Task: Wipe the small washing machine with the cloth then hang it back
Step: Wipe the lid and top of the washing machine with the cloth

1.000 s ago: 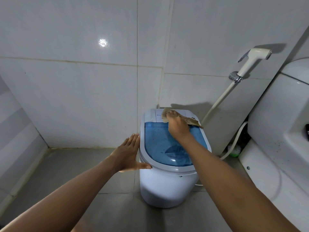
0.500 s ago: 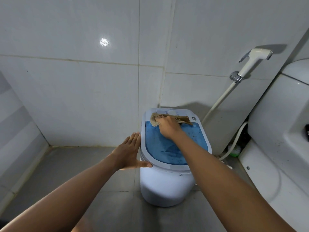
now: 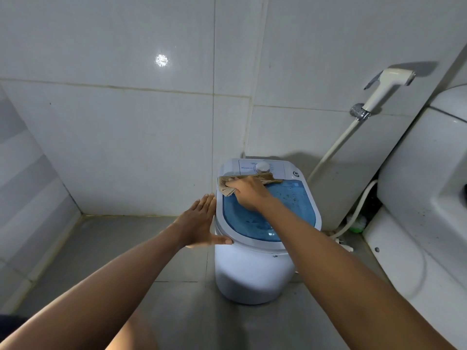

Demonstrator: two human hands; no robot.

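Head view, washing machine: we see the small washing machine (image 3: 255,271) standing on the grey floor (image 3: 106,248), close to the corner of the white tiled wall (image 3: 126,137). Its body is white and its lid (image 3: 290,210) is blue and see-through.
Head view, control panel: the white panel (image 3: 262,168) with a round dial sits at the far end of the top, behind the lid.
Head view, cloth: the beige cloth (image 3: 227,184) lies on the far left part of the top, across the line between lid and panel. One end sticks out to the right of the hand.
Head view, right hand: our right hand (image 3: 249,193) presses flat on the cloth; the fingers are curled over it and hold it down.
Head view, left hand: our left hand (image 3: 202,223) rests against the left side of the machine, fingers straight and close together, the thumb on the rim. It holds nothing.
Head view, surroundings: a white spray nozzle (image 3: 386,83) hangs on the wall to the right, with its hose (image 3: 336,145) going down. A white toilet (image 3: 424,198) stands at the right edge.
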